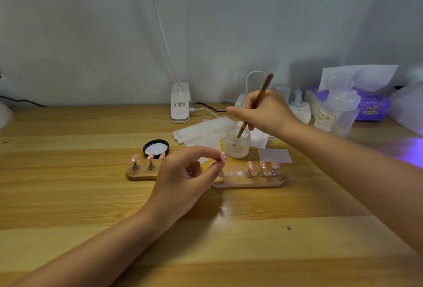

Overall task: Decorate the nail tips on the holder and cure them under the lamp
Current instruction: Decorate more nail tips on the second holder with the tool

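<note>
Pink nail tips [251, 166]: seven on two holders [247, 181].

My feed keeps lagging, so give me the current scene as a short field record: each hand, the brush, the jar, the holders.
left hand: pinches a pink nail tip on its stand, lifted above the right holder
right hand: grips the brush
brush: wooden handle, tip dipped into the jar
jar: frosted, open, behind the right holder
jar lid: black, lying inside up beside the left holder
right holder: wooden, three nail tips standing at its right end
left holder: partly hidden by the left hand
</note>
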`<state>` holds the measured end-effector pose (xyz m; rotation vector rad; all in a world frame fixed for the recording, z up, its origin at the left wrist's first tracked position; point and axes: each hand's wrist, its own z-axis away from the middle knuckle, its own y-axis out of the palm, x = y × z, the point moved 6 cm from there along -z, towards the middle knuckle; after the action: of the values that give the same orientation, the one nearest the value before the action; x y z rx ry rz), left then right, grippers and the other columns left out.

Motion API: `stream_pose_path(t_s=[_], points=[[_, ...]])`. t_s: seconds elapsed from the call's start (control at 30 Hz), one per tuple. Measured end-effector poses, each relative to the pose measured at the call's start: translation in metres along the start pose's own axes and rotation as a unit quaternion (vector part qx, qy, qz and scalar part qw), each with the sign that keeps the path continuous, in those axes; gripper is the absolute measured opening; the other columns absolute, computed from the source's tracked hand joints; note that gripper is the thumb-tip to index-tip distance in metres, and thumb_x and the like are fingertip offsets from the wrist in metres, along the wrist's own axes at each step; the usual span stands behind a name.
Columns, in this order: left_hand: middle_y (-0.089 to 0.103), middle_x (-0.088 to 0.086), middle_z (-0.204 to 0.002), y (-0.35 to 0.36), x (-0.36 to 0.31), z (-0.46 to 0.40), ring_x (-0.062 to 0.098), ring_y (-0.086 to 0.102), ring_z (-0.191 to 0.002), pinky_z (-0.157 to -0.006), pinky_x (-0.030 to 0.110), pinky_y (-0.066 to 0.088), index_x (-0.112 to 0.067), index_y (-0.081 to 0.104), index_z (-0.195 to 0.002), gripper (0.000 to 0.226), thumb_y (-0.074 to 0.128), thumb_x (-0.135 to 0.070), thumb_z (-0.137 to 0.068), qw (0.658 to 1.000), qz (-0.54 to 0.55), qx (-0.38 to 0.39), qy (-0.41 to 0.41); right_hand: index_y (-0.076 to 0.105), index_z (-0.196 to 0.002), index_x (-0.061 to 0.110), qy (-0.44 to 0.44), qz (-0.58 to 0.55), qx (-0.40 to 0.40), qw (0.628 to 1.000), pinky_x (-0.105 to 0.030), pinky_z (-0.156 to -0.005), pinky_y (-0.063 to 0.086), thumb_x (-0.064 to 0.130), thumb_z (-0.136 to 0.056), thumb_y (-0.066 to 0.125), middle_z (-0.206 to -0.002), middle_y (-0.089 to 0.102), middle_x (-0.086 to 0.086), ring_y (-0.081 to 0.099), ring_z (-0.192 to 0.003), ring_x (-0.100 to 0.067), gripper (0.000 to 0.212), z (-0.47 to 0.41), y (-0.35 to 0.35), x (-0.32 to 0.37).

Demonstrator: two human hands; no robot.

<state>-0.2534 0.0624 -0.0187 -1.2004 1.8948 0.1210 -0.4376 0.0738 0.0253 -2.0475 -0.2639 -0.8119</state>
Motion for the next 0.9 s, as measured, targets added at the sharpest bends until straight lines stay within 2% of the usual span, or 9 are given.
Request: stream_pose_path(t_s=[0.13,0.27,0.37,0.57,0.7,0.8,0.9], points=[[0.057,-0.020,-0.058,0.001,0.000,0.000,0.001,0.034,-0.042,-0.043,0.009,0.024,-0.016,0.070,-0.087,0.011,0.065,-0.016,-0.077,1.000,-0.003,-0.003,0.002,0.048,-0.055,0.016,0.034,-0.102,-0.085,0.991,-0.022,-0.052,0.050,0.034,-0.082,0.066,-0.050,0.055,0.001,0.057,-0.043,-0.005,0.037,-0.003,-0.021,-0.012],[0.058,-0.022,-0.061,0.001,0.000,-0.001,0.000,0.035,-0.042,-0.044,0.007,0.025,-0.017,0.069,-0.086,0.012,0.066,-0.011,-0.077,1.000,-0.007,-0.005,0.007,0.048,-0.054,0.016,0.105,-0.157,-0.105,0.976,-0.011,-0.041,0.037,0.035,-0.084,0.064,-0.039,0.051,0.009,0.050,-0.034,0.001,0.039,0.000,-0.029,-0.031],[0.058,-0.023,-0.061,0.000,0.001,-0.001,0.000,0.035,-0.042,-0.044,0.006,0.025,-0.017,0.069,-0.087,0.012,0.066,-0.011,-0.077,1.000,-0.007,-0.004,0.008,0.049,-0.056,0.015,0.126,-0.186,-0.106,0.969,-0.008,-0.034,0.032,0.034,-0.084,0.064,-0.040,0.050,0.008,0.048,-0.033,0.001,0.037,0.005,-0.030,-0.042],[0.056,-0.022,-0.057,0.000,0.002,-0.001,0.000,0.033,-0.041,-0.044,0.007,0.023,-0.014,0.070,-0.088,0.012,0.067,-0.009,-0.077,1.000,-0.009,-0.004,0.002,0.050,-0.058,0.014,0.111,-0.235,-0.083,0.962,-0.008,-0.038,0.037,0.028,-0.085,0.064,-0.039,0.052,0.011,0.052,-0.038,0.001,0.033,0.014,-0.032,-0.049],[0.055,-0.023,-0.055,0.001,0.001,0.000,0.001,0.032,-0.040,-0.044,0.006,0.023,-0.010,0.070,-0.087,0.011,0.066,-0.005,-0.078,1.000,-0.012,-0.001,0.000,0.051,-0.060,0.014,0.090,-0.224,-0.093,0.966,-0.008,-0.039,0.037,0.027,-0.086,0.062,-0.039,0.052,0.014,0.052,-0.038,0.002,0.032,0.017,-0.039,-0.051],[0.056,-0.024,-0.056,0.001,-0.001,-0.001,0.001,0.034,-0.041,-0.044,0.006,0.023,-0.011,0.070,-0.089,0.012,0.065,-0.010,-0.078,1.000,-0.017,0.000,0.004,0.051,-0.060,0.015,0.085,-0.222,-0.118,0.964,-0.008,-0.041,0.038,0.030,-0.086,0.061,-0.039,0.053,0.013,0.052,-0.040,0.002,0.032,0.022,-0.046,-0.051],[0.056,-0.024,-0.056,0.001,-0.002,-0.001,0.001,0.034,-0.042,-0.044,0.007,0.023,-0.012,0.070,-0.088,0.012,0.064,-0.013,-0.077,1.000,-0.012,-0.001,0.000,0.056,-0.066,0.018,0.083,-0.243,-0.155,0.954,-0.009,-0.043,0.040,0.041,-0.088,0.053,-0.046,0.059,0.011,0.053,-0.042,0.001,0.032,0.034,-0.052,-0.044]])
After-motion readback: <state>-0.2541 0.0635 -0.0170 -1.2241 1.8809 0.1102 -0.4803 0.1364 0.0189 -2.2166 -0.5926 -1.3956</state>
